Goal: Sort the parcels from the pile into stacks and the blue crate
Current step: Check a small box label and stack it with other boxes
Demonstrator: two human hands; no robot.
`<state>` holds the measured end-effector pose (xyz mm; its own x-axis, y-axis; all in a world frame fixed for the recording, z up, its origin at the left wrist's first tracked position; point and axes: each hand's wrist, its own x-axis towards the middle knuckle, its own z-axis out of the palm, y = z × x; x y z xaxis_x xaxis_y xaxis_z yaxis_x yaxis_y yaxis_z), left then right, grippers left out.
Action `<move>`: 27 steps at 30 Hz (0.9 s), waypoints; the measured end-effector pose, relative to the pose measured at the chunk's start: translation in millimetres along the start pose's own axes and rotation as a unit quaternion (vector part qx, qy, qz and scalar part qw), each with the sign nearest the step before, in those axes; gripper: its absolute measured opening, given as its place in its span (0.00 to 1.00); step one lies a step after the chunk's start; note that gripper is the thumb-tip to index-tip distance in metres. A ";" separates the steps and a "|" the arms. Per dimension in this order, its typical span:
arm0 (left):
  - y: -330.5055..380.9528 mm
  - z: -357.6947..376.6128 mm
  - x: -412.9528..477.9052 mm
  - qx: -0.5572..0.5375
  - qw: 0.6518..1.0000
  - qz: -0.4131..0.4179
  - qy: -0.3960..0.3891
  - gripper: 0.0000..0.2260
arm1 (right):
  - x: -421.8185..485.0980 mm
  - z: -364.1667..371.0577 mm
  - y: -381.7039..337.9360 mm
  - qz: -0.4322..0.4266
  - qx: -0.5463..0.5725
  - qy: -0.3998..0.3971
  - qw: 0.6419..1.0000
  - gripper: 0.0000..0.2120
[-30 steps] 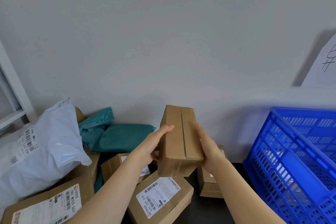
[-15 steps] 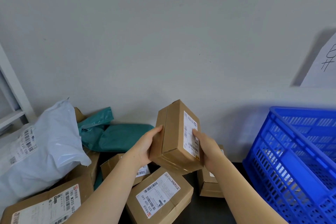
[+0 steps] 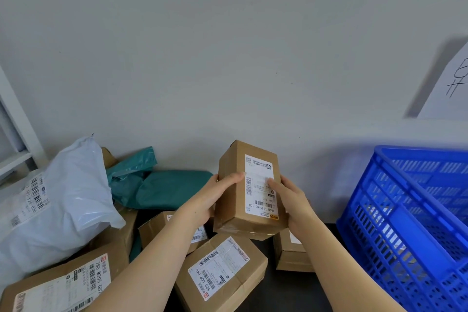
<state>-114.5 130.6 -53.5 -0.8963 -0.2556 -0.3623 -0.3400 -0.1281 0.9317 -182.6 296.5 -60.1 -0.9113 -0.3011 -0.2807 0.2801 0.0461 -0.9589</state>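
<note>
Held between both hands: left hand [image 3: 210, 200] clasping the left side of the small cardboard box [image 3: 249, 190], right hand [image 3: 293, 200] on the right side, both thumbs lying across the top face. Lifted clear above the pile, over the dark desk near its back edge by the wall. Turned since a second ago: taped seam then on top, shipping label [image 3: 259, 185] now facing up and readable. Likely means a check of the label before choosing a destination. Not yet sorted; blue crate [image 3: 405, 210] waiting at the right edge, more boxes [image 3: 220, 271] and mailer bags [image 3: 63, 197] lying below and to the left.
</note>
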 end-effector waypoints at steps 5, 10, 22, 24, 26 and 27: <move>-5.1 9.7 4.5 -0.070 0.997 -0.008 0.026 0.24 | -1.1 -8.9 -2.1 0.018 0.004 -0.003 1.000 0.18; -8.1 16.4 14.2 -0.231 0.971 0.031 0.058 0.26 | -8.2 -28.0 -1.3 0.131 0.019 -0.032 0.991 0.38; -13.9 56.9 16.2 -0.217 0.975 0.036 -0.004 0.34 | 1.6 -51.2 5.8 0.022 0.193 0.017 0.981 0.36; -14.9 57.5 19.6 -0.195 0.976 0.064 0.071 0.49 | 3.4 -62.4 3.3 0.004 0.196 0.031 0.980 0.34; -11.8 53.8 20.3 -0.143 0.973 0.106 0.149 0.50 | 1.3 -77.4 1.7 -0.012 0.178 0.022 0.984 0.28; -10.4 51.5 20.0 -0.100 0.973 0.123 0.167 0.48 | -0.2 -86.3 1.7 -0.019 0.157 0.014 0.987 0.25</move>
<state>-143.6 176.2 -69.1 -0.7898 -0.5950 -0.1492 -0.0349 -0.1992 0.9793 -208.0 378.8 -65.4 -0.9298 -0.2702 -0.2499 0.3210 -0.2631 -0.9098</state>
